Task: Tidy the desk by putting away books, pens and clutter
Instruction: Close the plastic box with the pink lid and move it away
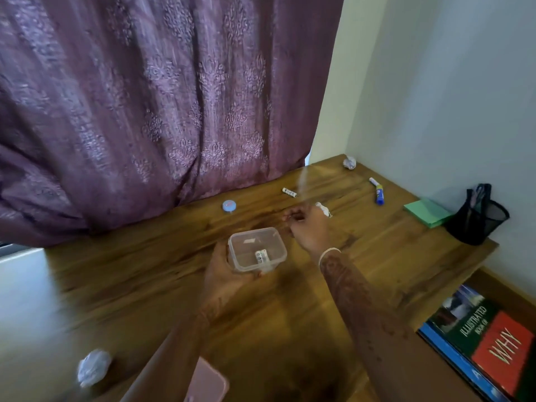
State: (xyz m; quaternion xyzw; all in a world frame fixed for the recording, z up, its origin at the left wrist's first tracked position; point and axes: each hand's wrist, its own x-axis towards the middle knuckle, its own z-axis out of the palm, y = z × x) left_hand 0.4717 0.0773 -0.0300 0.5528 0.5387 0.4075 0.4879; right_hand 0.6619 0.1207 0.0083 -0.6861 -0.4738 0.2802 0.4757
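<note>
My left hand grips a clear plastic box above the wooden desk; two small white tubes lie inside it. Just behind the box, my right hand hovers with its fingers curled; whether it holds anything is lost in blur. A small white object shows at its far side. Farther back lie a white patterned tube, a blue round cap and a blue-and-white marker.
A crumpled paper ball sits in the far corner, another near the front left edge. Green sticky notes and a black mesh pen holder stand by the right wall. Books lie lower right. A pink phone is beneath my left forearm. A purple curtain hangs behind.
</note>
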